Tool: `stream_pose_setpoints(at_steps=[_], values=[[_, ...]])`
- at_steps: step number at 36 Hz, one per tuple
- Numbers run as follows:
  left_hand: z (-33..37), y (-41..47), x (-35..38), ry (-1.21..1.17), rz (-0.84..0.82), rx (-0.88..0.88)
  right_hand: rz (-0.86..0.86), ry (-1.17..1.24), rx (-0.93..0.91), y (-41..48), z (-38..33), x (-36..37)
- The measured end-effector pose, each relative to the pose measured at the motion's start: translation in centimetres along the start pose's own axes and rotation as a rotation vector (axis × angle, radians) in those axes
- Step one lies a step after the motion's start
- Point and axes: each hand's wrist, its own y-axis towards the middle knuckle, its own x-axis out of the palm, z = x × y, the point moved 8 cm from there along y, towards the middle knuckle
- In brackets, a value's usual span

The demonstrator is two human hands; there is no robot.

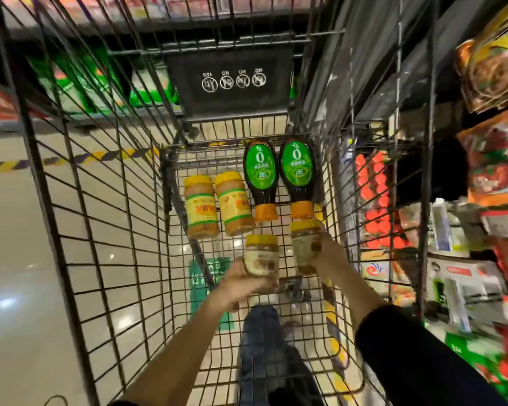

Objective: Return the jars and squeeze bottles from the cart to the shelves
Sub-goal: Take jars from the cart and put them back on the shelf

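I look down into a black wire cart (106,230). On its floor lie two yellow-lidded jars with yellow labels (201,206) (236,204) side by side, and to their right two dark squeeze bottles with green labels and orange caps (261,178) (298,175). My left hand (241,285) grips a yellow-lidded jar with a pale label (261,259) from below. My right hand (326,253) grips a similar jar (304,244) just under the right squeeze bottle's cap. Both held jars are inside the cart basket.
The cart's folded black child-seat flap (230,83) stands at the far end. Store shelves with packaged goods (464,273) run along the right, close to the cart's side. Pale tiled floor (12,259) with a striped tape line lies to the left.
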Motion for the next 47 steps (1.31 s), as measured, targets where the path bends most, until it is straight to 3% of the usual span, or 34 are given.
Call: stream_pose_setpoints(at_steps=[9, 15, 20, 28, 31, 34, 39, 43, 47], values=[[1.1, -1.8, -2.0, -0.024, 0.043, 0.013, -0.148, 0.215, 0.081, -0.7, 0.0, 2.2], [2.5, -3.4, -2.0, -0.081, 0.038, 0.037, -0.036, 0.206, 0.122, -1.8, -0.7, 1.9], [2.9, -5.0, -2.0, -0.076, 0.078, 0.051, -0.003, 0.354, 0.135, -3.8, -1.4, 1.4], [5.9, -11.9, -2.1, -0.044, 0.147, 0.177, -0.016, 0.364, -0.196, -10.8, -6.6, -2.9], [6.9, -15.5, -2.6, -0.048, 0.183, 0.235, 0.036, 0.486, -0.306, -15.3, -7.4, -5.4], [8.4, -20.0, -2.8, 0.010, 0.203, 0.311, -0.035, 0.672, -0.342, -19.3, -7.5, -6.8], [11.8, -27.1, -2.5, 0.039, 0.246, 0.463, -0.041, 0.729, -0.476, -25.7, -8.0, -10.2], [15.3, -32.8, -1.9, 0.150, 0.352, 0.614, 0.084, 0.709, -0.591, -31.4, -8.5, -14.2], [18.9, -37.7, 0.0, 0.194, 0.329, 0.797, 0.235, 0.861, -0.628, -35.6, -7.6, -18.2]])
